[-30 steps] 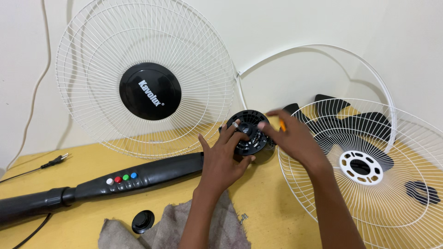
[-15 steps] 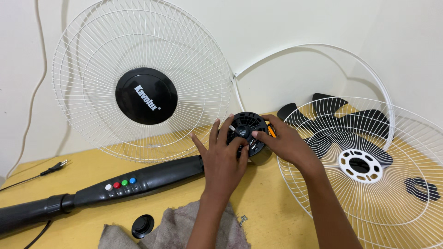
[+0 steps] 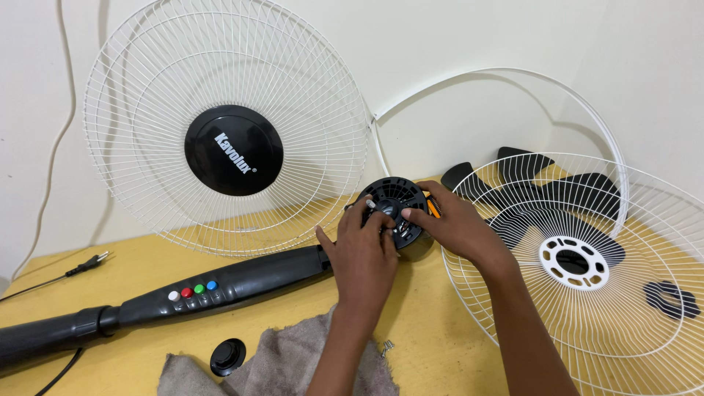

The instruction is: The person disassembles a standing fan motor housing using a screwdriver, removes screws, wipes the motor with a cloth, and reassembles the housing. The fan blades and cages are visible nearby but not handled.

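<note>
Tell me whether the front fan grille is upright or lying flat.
Upright: the front grille stands on edge, leaning against the wall, its lower rim on the yellow table.

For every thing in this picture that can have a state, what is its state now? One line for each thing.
Left hand: on the motor housing, fingers at its front.
Right hand: gripping the motor housing's right side.
Motor housing: bare, no blade or grille mounted.
Front grille: detached, leaning on the wall.
Rear grille: detached, lying flat.
Fan blade: removed, under the rear grille.
Power plug: unplugged, on the table.
Screws: loose, beside the cloth.
</note>
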